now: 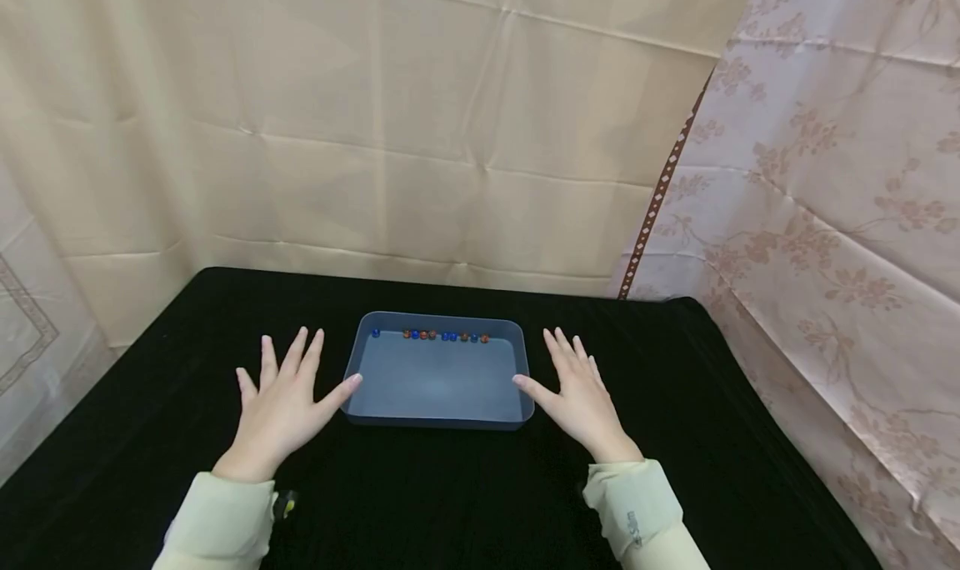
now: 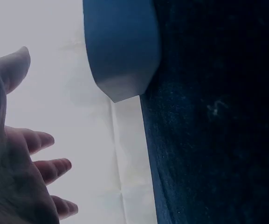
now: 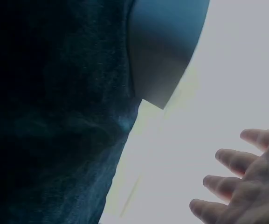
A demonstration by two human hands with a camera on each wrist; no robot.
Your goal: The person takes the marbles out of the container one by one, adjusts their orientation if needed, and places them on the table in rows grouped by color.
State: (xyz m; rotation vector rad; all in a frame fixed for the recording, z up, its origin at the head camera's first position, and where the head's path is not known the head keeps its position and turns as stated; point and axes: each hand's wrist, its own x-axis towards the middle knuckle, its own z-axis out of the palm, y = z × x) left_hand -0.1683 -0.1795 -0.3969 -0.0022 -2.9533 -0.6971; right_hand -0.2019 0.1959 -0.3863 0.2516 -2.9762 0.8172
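A blue-grey rectangular tray (image 1: pixel 442 424) lies on the black cloth, with several small blue and reddish-brown marbles (image 1: pixel 453 337) lined up along its far wall. One blue marble (image 1: pixel 376 332) sits apart at the far left corner. My left hand (image 1: pixel 281 412) hovers by the tray's left side, fingers spread, holding nothing; its thumb tip overlaps the tray's edge in the head view. On the other side my right hand (image 1: pixel 581 399) is held with straight fingers, also bare of any object. Both wrist views show the tray's outer wall (image 2: pixel 122 56) away from the fingers.
Black cloth (image 1: pixel 442 495) covers the table all round the tray. A cream curtain (image 1: pixel 375 137) hangs behind the far edge, and a floral curtain (image 1: pixel 825 220) runs along the right side. A dark band with a yellow-green spot (image 1: pixel 288 505) shows at the left cuff.
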